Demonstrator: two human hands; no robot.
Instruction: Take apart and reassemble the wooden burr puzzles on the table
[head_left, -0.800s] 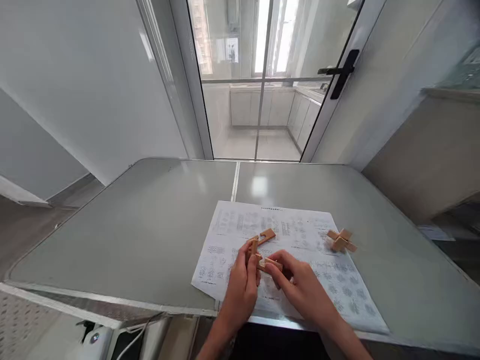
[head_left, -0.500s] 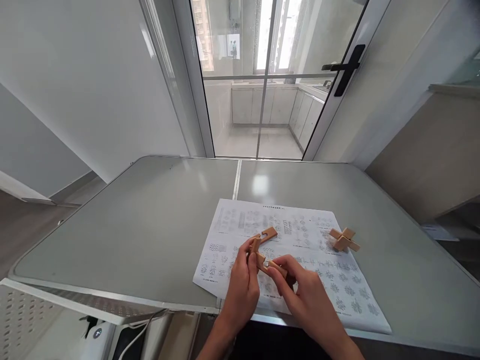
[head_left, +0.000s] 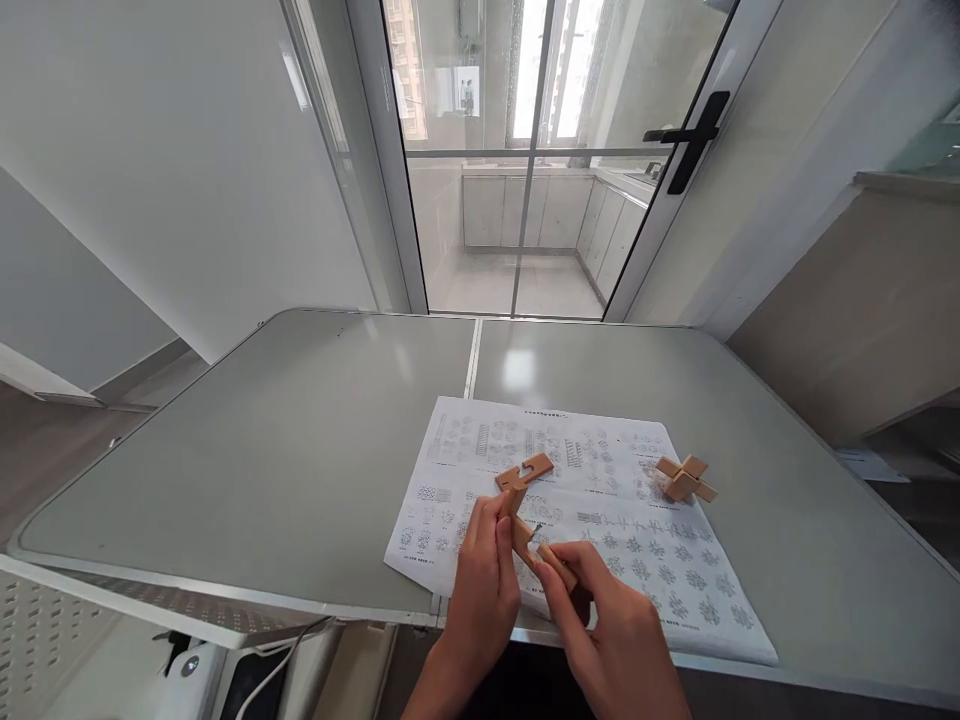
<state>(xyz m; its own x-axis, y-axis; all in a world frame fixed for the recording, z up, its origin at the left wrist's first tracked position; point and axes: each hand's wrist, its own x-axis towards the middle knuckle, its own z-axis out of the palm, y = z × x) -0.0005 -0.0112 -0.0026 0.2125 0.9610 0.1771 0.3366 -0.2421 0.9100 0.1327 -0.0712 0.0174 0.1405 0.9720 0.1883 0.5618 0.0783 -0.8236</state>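
My left hand (head_left: pixel 484 585) pinches an upright notched wooden puzzle piece (head_left: pixel 514 510) above the near edge of the table. A second wooden piece (head_left: pixel 556 564) is gripped in my right hand (head_left: pixel 611 635) and lies slanted, its end meeting the first piece. Both hands hover over a printed instruction sheet (head_left: pixel 637 545). A loose notched wooden piece (head_left: pixel 526 470) lies flat on the sheet just beyond my fingers. An assembled wooden cross puzzle (head_left: pixel 684 479) rests on the sheet's right part.
The grey folding table (head_left: pixel 285 450) has a centre seam and a metal rim. Behind it stands a glass sliding door (head_left: pixel 525 150) with a black handle (head_left: pixel 686 135). A white device with a cable (head_left: pixel 202 672) sits below the table's left front edge.
Both hands drew nearer to me and lifted slightly with the two pieces. The right-hand piece tilted from flat to slanted. The loose piece and cross puzzle stayed put.
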